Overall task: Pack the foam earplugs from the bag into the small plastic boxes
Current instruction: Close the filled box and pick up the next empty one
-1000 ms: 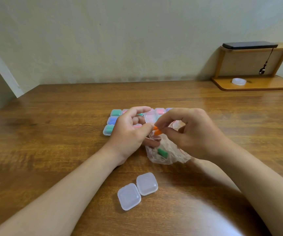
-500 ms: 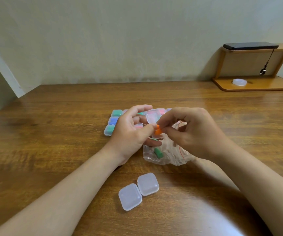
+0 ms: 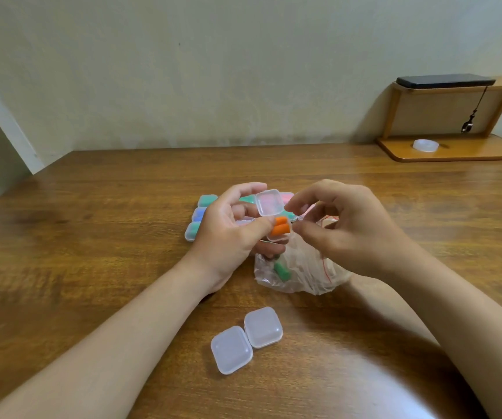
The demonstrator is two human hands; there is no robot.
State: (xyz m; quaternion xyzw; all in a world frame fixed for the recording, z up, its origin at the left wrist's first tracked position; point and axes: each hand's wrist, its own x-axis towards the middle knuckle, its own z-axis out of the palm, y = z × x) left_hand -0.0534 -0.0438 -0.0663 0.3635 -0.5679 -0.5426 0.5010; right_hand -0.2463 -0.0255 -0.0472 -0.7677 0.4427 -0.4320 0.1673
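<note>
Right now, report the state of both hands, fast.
Left hand: holds the open small plastic box, with orange earplugs in it.
Right hand: fingers curled beside the box; cannot tell whether it grips anything.

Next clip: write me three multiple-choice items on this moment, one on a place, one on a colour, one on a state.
1. Where are the two clear shut boxes? A. on the table, nearer than the bag B. on a chair C. in the bag
2. The earplugs in the box held by the left hand are: A. blue B. orange C. yellow
3. That box is: A. shut B. crushed C. open
Key: 1 A, they lie side by side nearest the person; 2 B, orange shows inside; 3 C, it is hinged wide.
</note>
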